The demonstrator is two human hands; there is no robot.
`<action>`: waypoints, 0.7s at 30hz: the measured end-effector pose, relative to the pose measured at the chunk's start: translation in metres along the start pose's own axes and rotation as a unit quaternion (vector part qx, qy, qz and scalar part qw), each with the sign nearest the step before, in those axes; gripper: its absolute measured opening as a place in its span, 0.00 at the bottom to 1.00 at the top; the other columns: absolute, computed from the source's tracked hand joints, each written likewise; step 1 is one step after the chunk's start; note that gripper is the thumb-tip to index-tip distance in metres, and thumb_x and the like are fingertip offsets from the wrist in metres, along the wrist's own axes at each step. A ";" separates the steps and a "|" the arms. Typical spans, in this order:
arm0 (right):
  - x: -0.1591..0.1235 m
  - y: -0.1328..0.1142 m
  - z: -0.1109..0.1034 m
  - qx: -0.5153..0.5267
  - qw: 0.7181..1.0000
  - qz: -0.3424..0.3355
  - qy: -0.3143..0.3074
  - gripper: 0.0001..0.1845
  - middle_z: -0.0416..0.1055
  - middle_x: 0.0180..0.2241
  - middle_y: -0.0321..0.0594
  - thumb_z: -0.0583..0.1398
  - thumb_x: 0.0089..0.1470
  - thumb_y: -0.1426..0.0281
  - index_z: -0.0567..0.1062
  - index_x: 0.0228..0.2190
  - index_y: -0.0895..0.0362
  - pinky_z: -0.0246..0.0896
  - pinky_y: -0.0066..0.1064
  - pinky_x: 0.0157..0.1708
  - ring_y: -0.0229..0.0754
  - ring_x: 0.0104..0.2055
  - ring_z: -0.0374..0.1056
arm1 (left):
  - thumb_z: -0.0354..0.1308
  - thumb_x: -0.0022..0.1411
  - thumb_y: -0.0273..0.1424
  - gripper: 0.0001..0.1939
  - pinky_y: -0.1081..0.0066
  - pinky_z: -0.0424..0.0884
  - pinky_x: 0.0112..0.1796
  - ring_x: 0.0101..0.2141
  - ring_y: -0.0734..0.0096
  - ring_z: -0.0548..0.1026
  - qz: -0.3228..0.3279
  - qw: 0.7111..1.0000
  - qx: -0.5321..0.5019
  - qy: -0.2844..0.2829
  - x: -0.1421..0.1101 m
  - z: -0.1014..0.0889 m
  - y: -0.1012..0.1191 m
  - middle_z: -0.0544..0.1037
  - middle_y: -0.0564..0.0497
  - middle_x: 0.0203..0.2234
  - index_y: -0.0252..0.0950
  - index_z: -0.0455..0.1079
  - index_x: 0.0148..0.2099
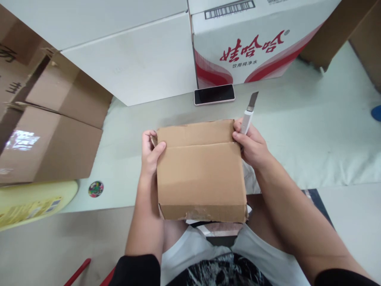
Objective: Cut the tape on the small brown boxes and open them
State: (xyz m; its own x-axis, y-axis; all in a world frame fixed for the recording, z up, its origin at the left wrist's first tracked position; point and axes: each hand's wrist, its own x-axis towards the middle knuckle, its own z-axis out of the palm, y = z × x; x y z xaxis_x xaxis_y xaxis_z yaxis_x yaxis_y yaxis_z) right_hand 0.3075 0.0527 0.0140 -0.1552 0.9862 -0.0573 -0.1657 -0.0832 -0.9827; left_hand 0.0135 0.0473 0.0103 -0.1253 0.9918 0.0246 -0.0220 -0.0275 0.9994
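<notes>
Between my hands is a brown cardboard box (201, 171), held over the table's near edge and my lap. My left hand (151, 153) grips its left side near the far corner, thumb on top and fingers curled behind. At the far right corner, my right hand (251, 143) is closed around a white utility knife (247, 121) and also presses against the box. The knife's blade is out and points up, away from me. A crease runs across the top of the box near its far side. The underside of the box is hidden.
A phone (214, 94) lies on the pale green tablecloth (297, 131) before a white and red carton (253, 51). A plain white box (133, 59) stands beside it. Brown cartons (53, 139), a yellow container (35, 202) and a round sticker (95, 189) are at left.
</notes>
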 end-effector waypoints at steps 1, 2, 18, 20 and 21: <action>0.000 0.000 0.000 -0.001 1.000 0.003 -0.017 0.27 0.49 0.23 0.27 0.67 0.49 0.50 0.57 0.31 0.50 0.41 0.31 0.25 0.36 0.24 0.45 | 0.74 0.52 0.49 0.29 0.67 0.71 0.34 0.34 0.66 0.72 0.006 1.000 -0.001 0.005 0.000 -0.001 -0.001 0.70 0.52 0.37 0.45 0.61 0.45; -0.001 0.000 -0.001 -0.001 0.999 0.006 -0.032 0.27 0.50 0.23 0.28 0.67 0.50 0.49 0.57 0.31 0.50 0.42 0.31 0.25 0.36 0.24 0.45 | 0.74 0.51 0.49 0.29 0.67 0.72 0.35 0.35 0.65 0.72 0.010 1.000 -0.002 0.012 0.000 -0.001 -0.001 0.69 0.51 0.37 0.45 0.61 0.45; -0.001 -0.001 -0.005 -0.039 0.993 -0.038 -0.102 0.27 0.51 0.26 0.31 0.64 0.55 0.43 0.63 0.30 0.51 0.47 0.33 0.30 0.39 0.29 0.47 | 0.75 0.48 0.48 0.28 0.56 0.79 0.52 0.43 0.58 0.79 -0.020 0.999 -0.034 0.026 0.003 -0.004 -0.001 0.72 0.50 0.40 0.45 0.66 0.43; 0.000 -0.001 -0.005 -0.041 0.993 -0.033 -0.107 0.28 0.51 0.27 0.31 0.64 0.55 0.42 0.62 0.30 0.51 0.47 0.33 0.30 0.39 0.29 0.47 | 0.75 0.48 0.47 0.27 0.56 0.79 0.52 0.44 0.57 0.79 -0.025 0.998 -0.040 0.031 0.003 -0.004 -0.001 0.73 0.50 0.40 0.45 0.67 0.43; 0.000 -0.001 -0.005 -0.042 0.993 -0.031 -0.107 0.28 0.51 0.27 0.32 0.64 0.55 0.42 0.62 0.29 0.51 0.47 0.33 0.30 0.39 0.29 0.47 | 0.75 0.48 0.46 0.26 0.57 0.79 0.52 0.44 0.58 0.79 -0.027 0.998 -0.044 0.034 0.003 -0.003 -0.001 0.73 0.50 0.41 0.44 0.68 0.43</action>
State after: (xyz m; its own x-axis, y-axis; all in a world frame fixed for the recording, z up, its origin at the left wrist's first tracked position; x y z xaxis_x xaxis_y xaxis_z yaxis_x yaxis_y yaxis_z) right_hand 0.3125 0.0532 0.0140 -0.3529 0.9350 0.0340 -0.1010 -0.0019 -0.9949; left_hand 0.0099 0.0496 0.0097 -0.1876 0.9817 -0.0339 -0.1181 0.0117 0.9929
